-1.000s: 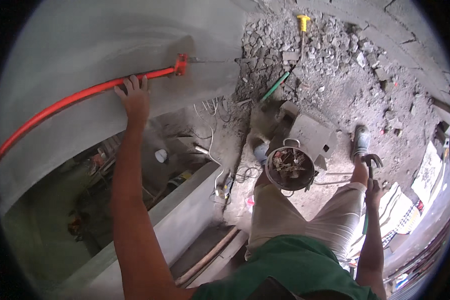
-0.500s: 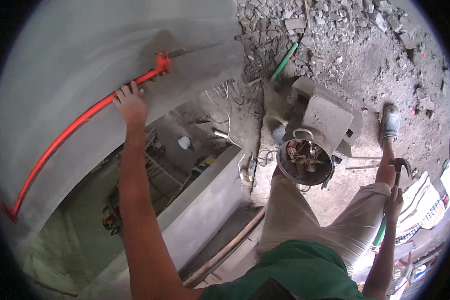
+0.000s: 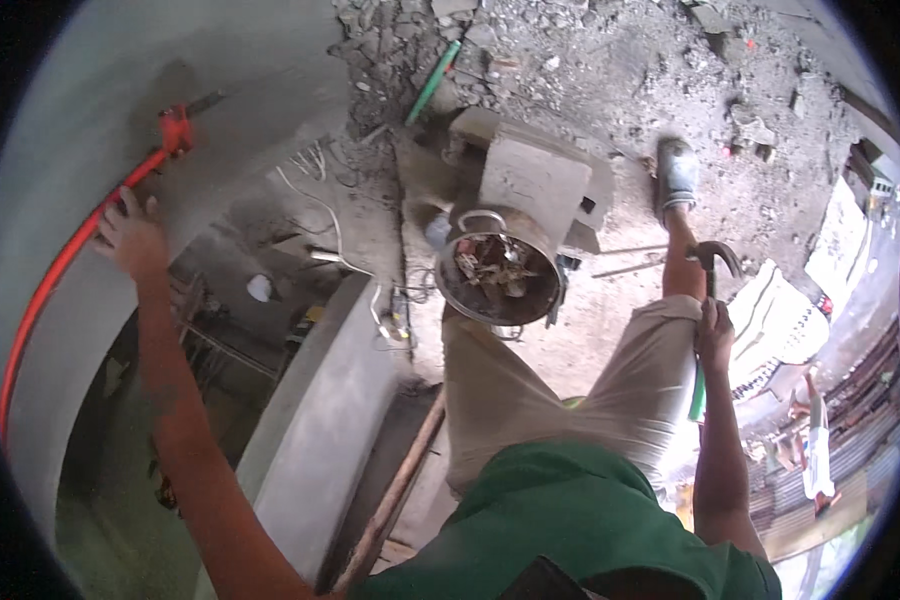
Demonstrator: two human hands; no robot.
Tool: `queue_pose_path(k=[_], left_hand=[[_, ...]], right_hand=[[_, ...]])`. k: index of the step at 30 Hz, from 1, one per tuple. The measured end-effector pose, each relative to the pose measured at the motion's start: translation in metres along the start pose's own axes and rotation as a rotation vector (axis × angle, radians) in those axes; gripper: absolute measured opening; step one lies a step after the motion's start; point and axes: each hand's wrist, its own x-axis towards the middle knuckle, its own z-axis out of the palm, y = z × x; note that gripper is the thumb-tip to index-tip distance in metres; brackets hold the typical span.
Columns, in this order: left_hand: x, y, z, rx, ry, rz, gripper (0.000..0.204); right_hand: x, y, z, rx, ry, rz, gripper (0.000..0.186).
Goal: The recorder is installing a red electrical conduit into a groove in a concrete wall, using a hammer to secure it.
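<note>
On the wall (image 3: 260, 60), the red bar (image 3: 45, 288) could slip if the left hand (image 3: 135, 238), fingers laid over it, presses unevenly; its grip I cannot tell. The pot (image 3: 520, 310) might tip if bumped. The hammer (image 3: 710, 256), gripped by the right hand (image 3: 714, 335), could hit the right leg (image 3: 680, 268) if swung. Counted: one red bar, one pot, one hammer.

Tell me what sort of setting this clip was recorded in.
Probably a building or renovation site: loose rubble lies about, a metal pot holds scraps, and the right hand grips a hammer.
</note>
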Motion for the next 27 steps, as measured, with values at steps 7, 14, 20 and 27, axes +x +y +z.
queue_pose_path(k=[7, 14, 20, 27], left_hand=[[-0.039, 0.045, -0.035, -0.68, 0.225, 0.012, 0.043], [-0.212, 0.259, -0.163, -1.885, -0.6, 0.581, 0.014], [-0.272, 0.381, -0.239, -1.707, -1.02, -0.125, 0.019], [-0.266, 0.427, -0.217, -1.328, -0.234, -0.164, 0.024]], right_hand=[[-0.001, -0.045, -0.001, -0.049, -0.03, 0.202, 0.046], [-0.006, -0.031, 0.004, -0.136, 0.018, 0.151, 0.047], [-0.001, 0.057, 0.023, -0.125, -0.098, 0.219, 0.044], [0.029, 0.093, 0.029, -0.257, -0.103, 0.017, 0.042]])
